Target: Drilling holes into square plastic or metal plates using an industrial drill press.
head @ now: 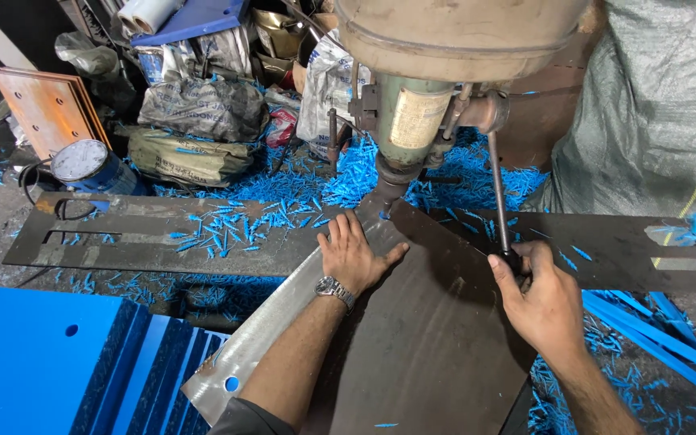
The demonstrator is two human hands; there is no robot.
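**Drill press: sheet held by hand under the spindle**

Lower left of the frame: blue panels, stacked, one with a drilled hole.

Centre: the metal sheet lies flat on the surface under the drill, one corner at the spindle. It is dark and dull, with a brighter folded strip along its left edge and a hole near the strip's lower end.

The left hand is spread, palm flat on the sheet just below the spindle. The right hand is closed around the knob of the feed lever, right of centre.

Risk, as judged: no clamp is visible, so only the left palm holds the sheet. If the bit grabs, the sheet could spin and its edges cut the hand. The fingers lie close to the spindle. The wristwatch could snag.

Beyond: blue shavings litter the slotted plate. Upper left: a gauge and sacks.
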